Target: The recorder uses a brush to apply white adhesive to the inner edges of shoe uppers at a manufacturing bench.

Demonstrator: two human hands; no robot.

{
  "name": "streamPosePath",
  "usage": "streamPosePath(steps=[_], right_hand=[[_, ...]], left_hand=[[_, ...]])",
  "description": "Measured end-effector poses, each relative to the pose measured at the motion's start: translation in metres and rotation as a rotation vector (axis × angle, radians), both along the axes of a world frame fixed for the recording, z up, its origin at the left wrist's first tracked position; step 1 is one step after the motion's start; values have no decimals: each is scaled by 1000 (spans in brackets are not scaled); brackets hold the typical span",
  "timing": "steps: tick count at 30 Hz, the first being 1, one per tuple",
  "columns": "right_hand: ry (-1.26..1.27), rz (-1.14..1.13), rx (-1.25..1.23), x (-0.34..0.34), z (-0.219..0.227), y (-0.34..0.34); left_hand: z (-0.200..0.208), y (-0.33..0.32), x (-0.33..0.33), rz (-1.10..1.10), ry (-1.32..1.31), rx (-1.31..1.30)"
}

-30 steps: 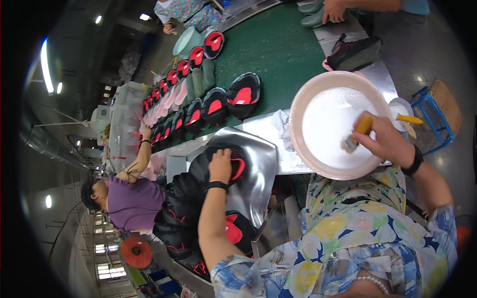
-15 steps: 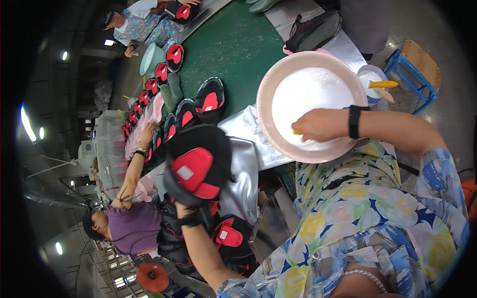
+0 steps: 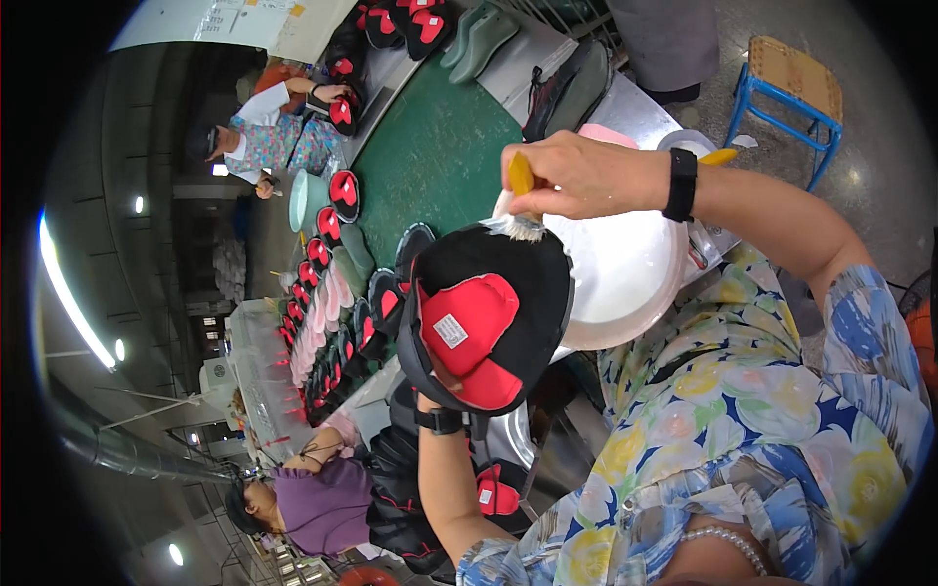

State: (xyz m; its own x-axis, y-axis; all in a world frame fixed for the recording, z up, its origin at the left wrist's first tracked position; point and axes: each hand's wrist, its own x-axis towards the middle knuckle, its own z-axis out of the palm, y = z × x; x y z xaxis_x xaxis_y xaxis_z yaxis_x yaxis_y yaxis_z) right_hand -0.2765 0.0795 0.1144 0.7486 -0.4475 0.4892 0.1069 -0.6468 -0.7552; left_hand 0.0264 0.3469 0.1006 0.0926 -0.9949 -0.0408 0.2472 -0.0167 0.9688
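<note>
My left hand holds up a black shoe upper with a red lining and a white label. The upper hides most of that hand's fingers. In my right hand is a brush with a yellow handle, gripped between thumb and fingers. Its white-coated bristles touch the top edge of the upper and leave a white smear there. Behind the upper, a pale pink basin of white liquid is partly covered by it.
A green conveyor belt runs beyond, with several black-and-red uppers along its left side. A dark shoe and grey-green shoe lasts lie at the far side. Two co-workers are at left. A blue-legged stool stands at right.
My right hand has lifted out of the basin with the brush and moved up-left to the upper's edge. The left hand has brought the upper rightward, closer to the basin.
</note>
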Motion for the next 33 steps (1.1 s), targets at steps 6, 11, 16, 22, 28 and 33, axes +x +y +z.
streamPosePath(steps=[6,11,16,22,28,33], right_hand=[[-44,-285,207,-8,-14,19],[-93,-278,568,2,-34,39],[-91,-231,716,5,-37,60],[-81,-141,757,1,-29,77],[-269,-111,447,-12,-22,67],[-434,40,77,-9,-9,59]], left_hand=[[-31,-9,-32,-22,263,-117],[-45,-13,-38,150,-112,-37],[-41,-46,-41,81,-162,36],[-36,-60,-48,-8,-213,114],[-12,-52,-35,-59,-268,187],[-5,-34,-48,-120,-323,262]])
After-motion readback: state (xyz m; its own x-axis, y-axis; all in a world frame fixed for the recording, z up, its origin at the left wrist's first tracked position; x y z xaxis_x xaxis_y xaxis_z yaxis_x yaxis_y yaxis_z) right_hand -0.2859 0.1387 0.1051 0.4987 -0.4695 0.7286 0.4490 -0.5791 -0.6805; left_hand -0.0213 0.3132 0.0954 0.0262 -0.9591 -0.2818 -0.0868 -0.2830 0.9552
